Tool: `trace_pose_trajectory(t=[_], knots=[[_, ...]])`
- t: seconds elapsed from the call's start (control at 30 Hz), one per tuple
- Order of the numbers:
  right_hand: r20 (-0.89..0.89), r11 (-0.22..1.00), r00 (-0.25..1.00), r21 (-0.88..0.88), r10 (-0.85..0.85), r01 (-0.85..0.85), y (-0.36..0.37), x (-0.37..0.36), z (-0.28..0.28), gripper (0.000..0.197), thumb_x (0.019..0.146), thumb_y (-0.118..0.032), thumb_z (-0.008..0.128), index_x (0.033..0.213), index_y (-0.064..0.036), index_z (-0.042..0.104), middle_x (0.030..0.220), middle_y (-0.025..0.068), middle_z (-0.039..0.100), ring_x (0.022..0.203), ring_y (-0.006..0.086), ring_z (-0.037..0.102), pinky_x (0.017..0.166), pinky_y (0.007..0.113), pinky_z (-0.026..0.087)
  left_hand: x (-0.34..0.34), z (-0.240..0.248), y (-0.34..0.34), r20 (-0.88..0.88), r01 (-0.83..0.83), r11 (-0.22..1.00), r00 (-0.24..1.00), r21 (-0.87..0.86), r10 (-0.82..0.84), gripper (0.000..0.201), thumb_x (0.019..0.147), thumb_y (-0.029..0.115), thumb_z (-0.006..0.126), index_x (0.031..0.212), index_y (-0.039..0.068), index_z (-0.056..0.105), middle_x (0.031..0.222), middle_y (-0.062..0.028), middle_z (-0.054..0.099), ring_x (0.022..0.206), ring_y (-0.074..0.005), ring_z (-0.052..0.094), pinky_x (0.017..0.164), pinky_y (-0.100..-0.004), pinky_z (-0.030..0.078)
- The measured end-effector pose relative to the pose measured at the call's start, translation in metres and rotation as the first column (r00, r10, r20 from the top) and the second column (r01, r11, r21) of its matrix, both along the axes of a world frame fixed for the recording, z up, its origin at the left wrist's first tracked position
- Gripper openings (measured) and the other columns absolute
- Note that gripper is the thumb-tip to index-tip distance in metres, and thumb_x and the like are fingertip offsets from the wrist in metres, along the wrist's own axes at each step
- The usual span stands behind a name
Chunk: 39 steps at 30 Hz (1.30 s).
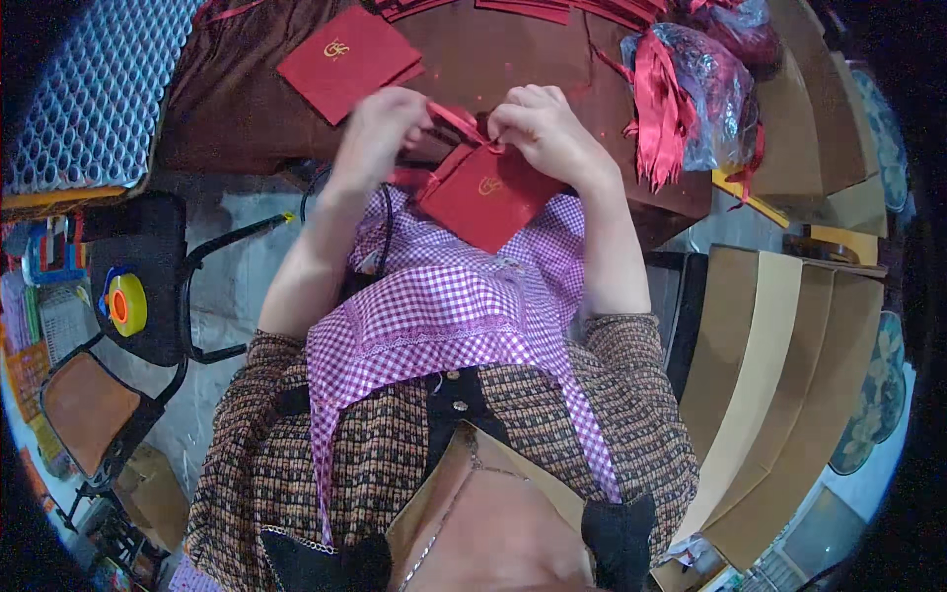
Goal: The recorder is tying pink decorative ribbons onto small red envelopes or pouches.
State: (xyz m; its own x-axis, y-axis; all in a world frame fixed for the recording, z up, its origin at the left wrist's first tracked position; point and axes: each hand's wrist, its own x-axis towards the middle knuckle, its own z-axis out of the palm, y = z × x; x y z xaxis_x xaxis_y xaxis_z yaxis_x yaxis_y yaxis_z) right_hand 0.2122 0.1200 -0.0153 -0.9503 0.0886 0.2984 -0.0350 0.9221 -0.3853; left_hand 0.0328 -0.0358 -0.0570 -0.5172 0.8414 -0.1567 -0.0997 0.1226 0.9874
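Observation:
A red square paper piece with a gold emblem, like a small gift bag or box [493, 202], lies tilted at the table's near edge, against my apron. A red ribbon [456, 120] runs along its top edge and stretches between my hands. My left hand [387, 126], slightly blurred, is closed on the ribbon's left end. With bent fingers pressed together, my right hand [538, 123] pinches the ribbon close to the piece's top corner. What lies under the right fingers is partly hidden.
Another red emblem piece [347, 61] lies on the brown-covered table [247, 123]. At the right are a bundle of red ribbons [656, 109] and a clear plastic bag [718, 99]. Cardboard boxes [760, 385] stand to my right. On a black chair at left sits a tape roll [126, 303].

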Motion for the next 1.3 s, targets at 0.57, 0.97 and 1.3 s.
trace_pose_trajectory(t=[0.57,0.97,1.3], knots=[[-0.12,0.878,0.899,-0.301,-0.422,0.372,0.021,0.011,-0.01,0.017,0.082,-0.011,0.061,0.095,-0.001,0.063,0.091,0.0118,0.066,0.084,0.0288,0.063,0.076,0.035,0.049,0.035,-0.013,-0.018,-0.755,0.217,0.966,0.607,-0.142,-0.248,0.018,0.076,0.017,0.067,0.083,0.001,0.063,0.081,-0.0143,0.06,0.08,-0.0302,0.059,0.071,-0.0375,0.047],[0.081,0.616,0.616,-0.033,-0.783,0.787,0.056,0.012,-0.048,0.039,0.081,-0.038,0.062,0.087,0.0001,0.064,0.087,0.025,0.064,0.089,0.0393,0.061,0.077,0.046,0.047,0.04,-0.003,0.006,-0.628,0.162,0.966,0.736,-0.201,-0.254,0.022,0.083,0.02,0.061,0.094,0.001,0.06,0.084,-0.0186,0.064,0.079,-0.0318,0.063,0.07,-0.0378,0.048],[-0.423,0.37,0.71,-0.897,-0.563,-0.242,0.027,0.022,-0.005,0.012,0.085,0.004,0.049,0.095,0.0002,0.056,0.088,0.0133,0.061,0.078,0.0236,0.06,0.082,0.038,0.051,0.019,-0.02,0.048,-0.272,0.205,0.966,0.931,-0.158,-0.242,0.027,0.085,0.008,0.055,0.108,-0.006,0.059,0.091,-0.0065,0.063,0.082,-0.0129,0.057,0.074,-0.026,0.047]])
